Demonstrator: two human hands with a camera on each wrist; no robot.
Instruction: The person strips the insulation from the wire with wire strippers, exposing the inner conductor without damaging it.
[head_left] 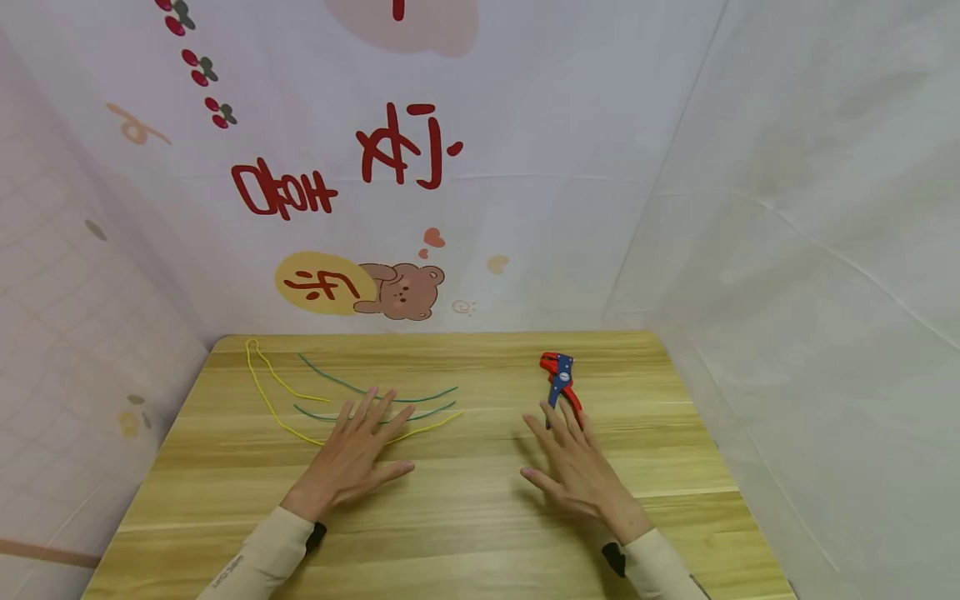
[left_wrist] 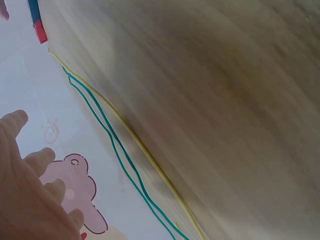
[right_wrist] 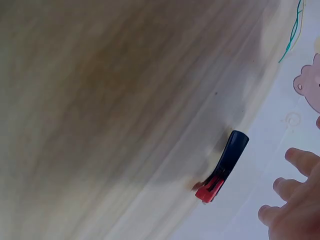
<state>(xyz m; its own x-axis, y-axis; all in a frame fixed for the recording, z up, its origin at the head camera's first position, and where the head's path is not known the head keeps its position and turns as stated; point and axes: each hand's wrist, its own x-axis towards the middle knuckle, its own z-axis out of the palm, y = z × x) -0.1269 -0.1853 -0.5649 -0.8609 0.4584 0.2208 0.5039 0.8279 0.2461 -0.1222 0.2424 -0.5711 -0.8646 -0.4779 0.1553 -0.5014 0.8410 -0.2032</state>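
My left hand [head_left: 356, 454] is spread with straight fingers above the wires on the left half of the table, gripping nothing. Two green wires [head_left: 337, 382] lie in shallow curves, partly behind its fingers. A longer yellow wire [head_left: 427, 428], bent back in a loop at the far left, also passes behind this hand. In the left wrist view the yellow wire [left_wrist: 141, 146] runs beside the green ones. On the right, a red and blue wire stripper [head_left: 562, 377] lies with its head away from me. My right hand [head_left: 581, 475], fingers spread, is just before its handles, partly covering their ends.
The wooden table [head_left: 465, 533] ends at a printed white cloth wall [head_left: 525, 250] at the back. A pale cloth [head_left: 825, 375] hangs along the right side, and another patterned cloth [head_left: 60, 375] stands on the left.
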